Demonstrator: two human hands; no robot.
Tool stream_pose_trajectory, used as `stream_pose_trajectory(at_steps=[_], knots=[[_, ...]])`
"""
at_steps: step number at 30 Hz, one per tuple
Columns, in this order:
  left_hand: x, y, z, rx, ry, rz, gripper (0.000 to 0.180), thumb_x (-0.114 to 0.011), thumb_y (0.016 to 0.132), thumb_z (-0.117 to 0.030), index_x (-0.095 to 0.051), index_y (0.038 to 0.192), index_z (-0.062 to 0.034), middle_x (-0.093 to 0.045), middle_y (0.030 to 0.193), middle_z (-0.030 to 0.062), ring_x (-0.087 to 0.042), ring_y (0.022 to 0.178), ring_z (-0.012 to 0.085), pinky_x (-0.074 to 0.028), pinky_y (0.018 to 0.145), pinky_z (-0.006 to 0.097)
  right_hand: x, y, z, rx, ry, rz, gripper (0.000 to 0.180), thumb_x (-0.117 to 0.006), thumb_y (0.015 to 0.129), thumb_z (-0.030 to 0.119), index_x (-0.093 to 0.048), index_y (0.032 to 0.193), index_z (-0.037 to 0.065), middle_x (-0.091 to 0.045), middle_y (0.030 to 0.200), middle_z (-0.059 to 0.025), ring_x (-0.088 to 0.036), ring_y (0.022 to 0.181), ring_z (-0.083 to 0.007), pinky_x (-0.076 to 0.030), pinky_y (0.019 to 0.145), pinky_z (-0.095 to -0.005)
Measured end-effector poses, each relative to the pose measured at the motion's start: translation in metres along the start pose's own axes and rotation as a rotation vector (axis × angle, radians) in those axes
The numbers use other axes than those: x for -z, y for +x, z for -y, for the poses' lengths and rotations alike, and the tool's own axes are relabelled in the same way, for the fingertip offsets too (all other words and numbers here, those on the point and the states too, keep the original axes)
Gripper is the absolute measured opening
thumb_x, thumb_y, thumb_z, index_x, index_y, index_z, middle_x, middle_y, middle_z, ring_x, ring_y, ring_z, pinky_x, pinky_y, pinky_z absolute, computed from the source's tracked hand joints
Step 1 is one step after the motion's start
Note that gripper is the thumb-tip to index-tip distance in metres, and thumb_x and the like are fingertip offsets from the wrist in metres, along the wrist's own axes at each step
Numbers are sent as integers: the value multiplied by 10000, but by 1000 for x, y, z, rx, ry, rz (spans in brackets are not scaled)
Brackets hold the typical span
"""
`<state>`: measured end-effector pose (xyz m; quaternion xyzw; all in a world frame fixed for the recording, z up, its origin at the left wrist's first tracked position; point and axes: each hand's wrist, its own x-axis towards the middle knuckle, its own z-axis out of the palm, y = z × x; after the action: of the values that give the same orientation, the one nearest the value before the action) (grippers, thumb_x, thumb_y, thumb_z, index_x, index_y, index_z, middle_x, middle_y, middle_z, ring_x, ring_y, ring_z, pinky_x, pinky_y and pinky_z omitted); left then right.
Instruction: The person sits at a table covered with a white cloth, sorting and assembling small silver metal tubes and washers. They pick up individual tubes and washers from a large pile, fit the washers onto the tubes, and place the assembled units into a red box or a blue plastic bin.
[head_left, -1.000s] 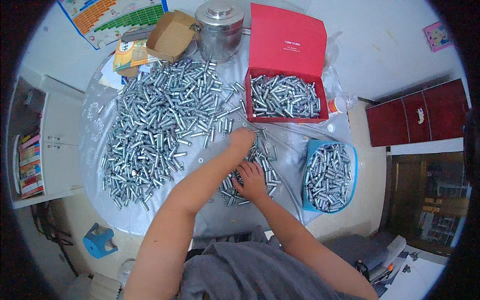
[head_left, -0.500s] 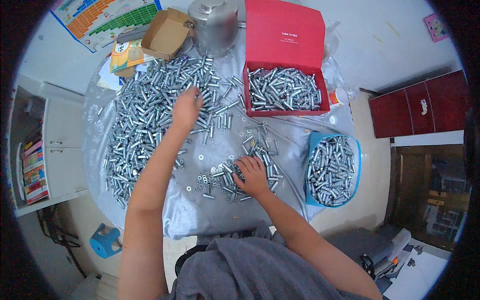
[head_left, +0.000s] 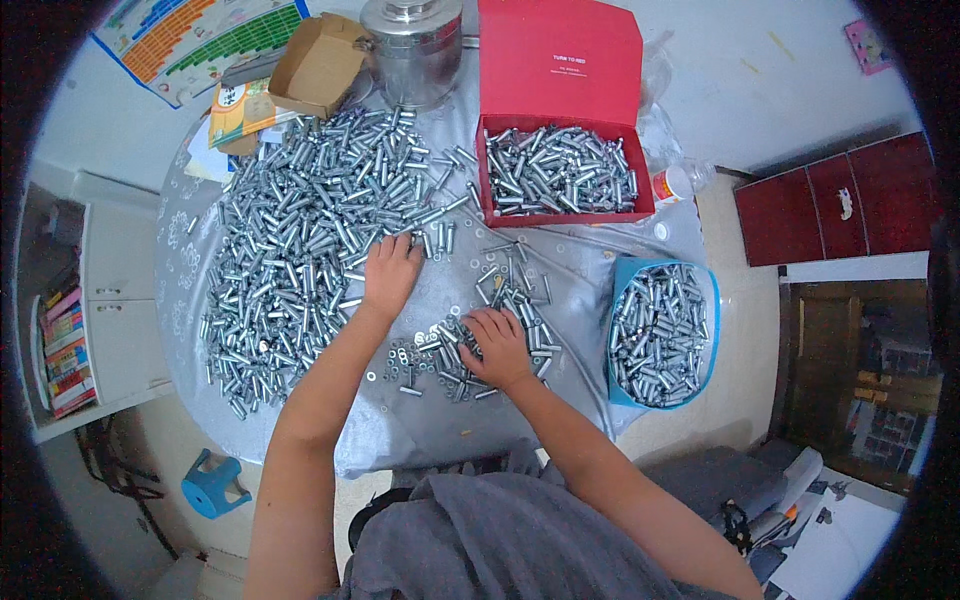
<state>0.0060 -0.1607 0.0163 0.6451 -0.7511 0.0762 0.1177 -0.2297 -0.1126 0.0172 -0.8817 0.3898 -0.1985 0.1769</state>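
A broad heap of silvery bolts (head_left: 300, 220) covers the left of the cloth-covered table. At its right edge is my left hand (head_left: 392, 272), back up, fingers curled down beside some bolts; what lies under them is hidden. My right hand (head_left: 500, 348) rests palm down with fingers apart on a smaller pile of bolts (head_left: 520, 300). Small washers and nuts (head_left: 404, 354) are scattered between the two hands. Behind, an open red box (head_left: 640, 190) is full of bolts. To the right, a light blue fabric bin (head_left: 622, 330) holds more.
A metal pot (head_left: 412, 60) and an open cardboard box (head_left: 318, 65) stand at the table's back, beside papers. Near the red box lies a clear plastic bottle (head_left: 695, 178). A blue stool (head_left: 215, 485) is on the floor at left, by a white cabinet (head_left: 125, 340).
My left hand has come toward me from the middle of the large heap to its right edge. The right hand stays on the small pile. The whole view has shifted slightly.
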Motion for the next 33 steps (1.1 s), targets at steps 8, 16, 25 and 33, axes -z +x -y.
stream_pose_trajectory(at_steps=[8, 16, 25, 33], knots=[[-5, -10, -28, -101, -177, 203, 213, -540, 720, -103, -608, 912, -42, -576, 979, 118, -536, 901, 293, -428, 792, 401, 2, 0, 0, 3, 17, 18, 404, -600, 757, 282, -544, 1107, 88, -541, 1137, -75, -468, 1119, -239, -301, 1001, -425], [2, -32, -45, -136, -587, 273, 334, -522, 816, -116, -518, 1134, -16, -526, 1146, 172, -492, 1077, 338, -383, 930, 412, 1, -2, -2, 14, -17, 5, 409, -596, 749, 300, -545, 1087, 75, -535, 1126, -75, -469, 1108, -237, -305, 997, -417], [-4, -16, -53, 66, -390, 86, 610, -585, 808, -254, -348, 1283, 48, -399, 1294, 243, -374, 1211, 387, -278, 1020, 455, 0, -3, -3, 8, -3, 28, 429, -607, 740, 307, -541, 1096, 76, -526, 1144, -70, -456, 1124, -229, -290, 1004, -424], [-12, -2, -57, 217, -15, 109, 778, -484, 822, -489, -331, 1298, 107, -327, 1371, 238, -223, 1319, 336, -160, 1081, 432, 0, -3, -3, 14, 27, 30, 439, -575, 779, 315, -524, 1142, 75, -523, 1154, -78, -446, 1136, -237, -270, 1019, -427]])
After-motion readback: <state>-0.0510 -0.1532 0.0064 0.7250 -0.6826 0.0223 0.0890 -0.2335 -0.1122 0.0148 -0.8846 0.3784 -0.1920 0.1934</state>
